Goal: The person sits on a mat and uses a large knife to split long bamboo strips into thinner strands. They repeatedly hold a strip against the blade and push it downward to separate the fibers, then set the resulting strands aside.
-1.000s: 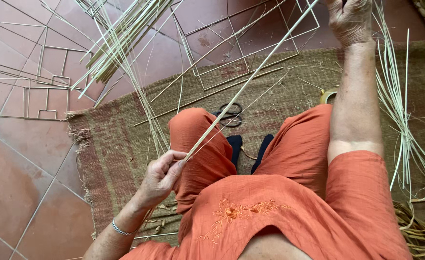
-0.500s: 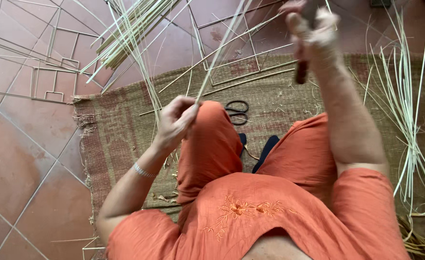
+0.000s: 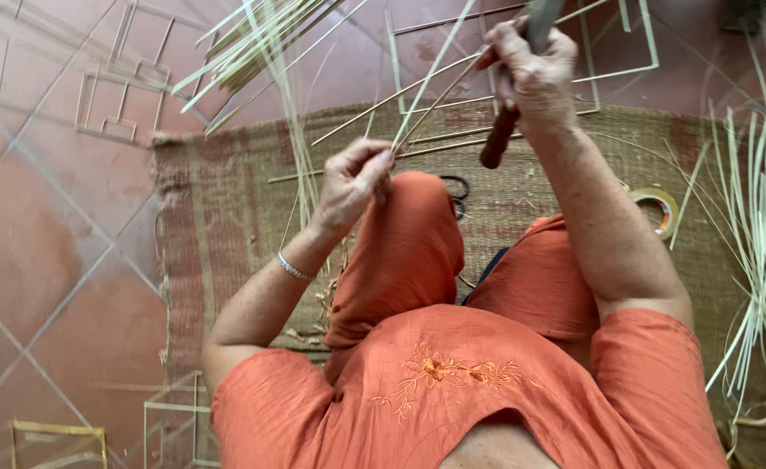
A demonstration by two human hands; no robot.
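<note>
We count two hands: the left grip (image 3: 357,178) pinching one strip (image 3: 431,78), the right grip (image 3: 531,65) around one knife (image 3: 500,135). Below them lie one mat (image 3: 227,226), one pair of scissors (image 3: 458,193) and one tape roll (image 3: 657,208).

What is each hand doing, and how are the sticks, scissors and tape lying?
left hand: pinched shut on the thin strip
right hand: shut on the brown-handled tool
scissors: lying on the mat, partly hidden by a knee
tape roll: flat on the mat
loose strips: fanned out at the right
</note>
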